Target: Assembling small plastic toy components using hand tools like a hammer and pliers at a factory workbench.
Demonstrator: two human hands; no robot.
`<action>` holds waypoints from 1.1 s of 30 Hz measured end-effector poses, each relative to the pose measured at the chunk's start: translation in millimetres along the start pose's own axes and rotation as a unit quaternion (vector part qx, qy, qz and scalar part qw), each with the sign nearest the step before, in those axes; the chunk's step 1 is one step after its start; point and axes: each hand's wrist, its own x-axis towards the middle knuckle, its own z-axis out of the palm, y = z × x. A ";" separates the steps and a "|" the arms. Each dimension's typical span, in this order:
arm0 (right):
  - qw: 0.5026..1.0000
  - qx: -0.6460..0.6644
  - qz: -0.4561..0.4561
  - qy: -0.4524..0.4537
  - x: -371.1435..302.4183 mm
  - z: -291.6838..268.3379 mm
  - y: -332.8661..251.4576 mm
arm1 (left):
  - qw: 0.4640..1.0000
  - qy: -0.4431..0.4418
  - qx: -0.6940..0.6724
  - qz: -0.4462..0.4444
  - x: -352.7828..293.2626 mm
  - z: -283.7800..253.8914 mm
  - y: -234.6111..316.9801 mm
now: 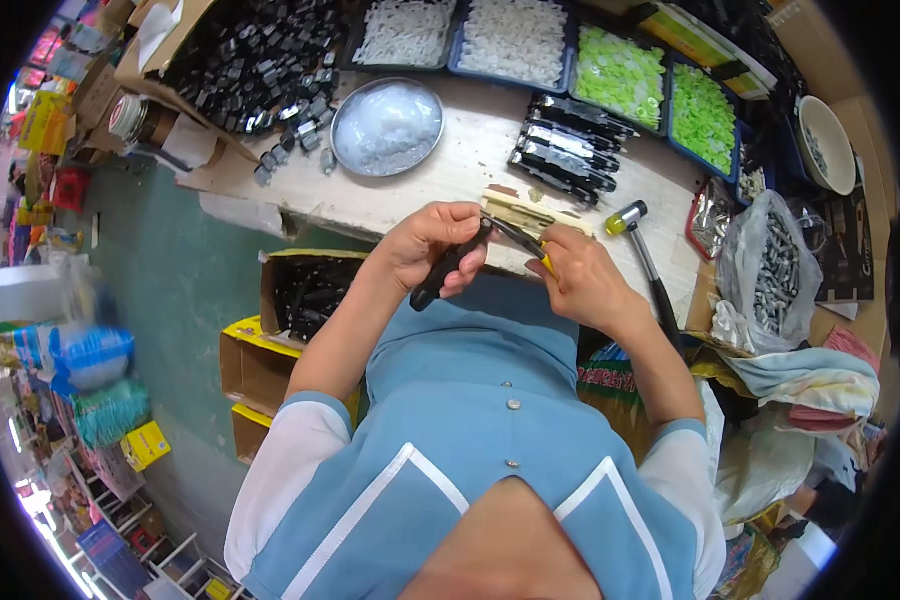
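Near the table's front edge, my left hand (425, 243) is closed round a black, handle-shaped part (448, 270) held at a slant. My right hand (588, 278) grips a slim tool with a yellow handle (547, 262) and a dark, narrow front (511, 233). The tool's tip meets the upper end of the black part, by my left thumb. Its exact kind is hard to make out. Just beyond my hands lies a pale, grooved block (523, 208). A hammer (646, 252) with a yellow face and black grip rests right of my right hand.
Shallow trays of white (513, 40) and green (618, 72) pieces line the back. A metal dish (338, 145), stacked black parts (568, 150) and loose dark pieces (255, 70) share the table (470, 130). A bag of metal parts (773, 275) sits right; cartons (255, 370) stand below left.
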 end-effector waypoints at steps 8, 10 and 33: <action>0.999 0.009 -0.049 0.002 12.8 30.7 -7.2 | 0.935 0.180 0.296 -0.072 -66.7 -17.1 1.4; 0.995 0.060 -0.037 0.071 11.0 27.9 -3.1 | 0.637 0.314 0.700 -0.079 -104.8 -47.7 -8.7; 0.971 0.027 0.109 0.210 -37.3 -14.9 31.1 | 0.569 0.166 0.707 0.387 166.9 11.7 56.2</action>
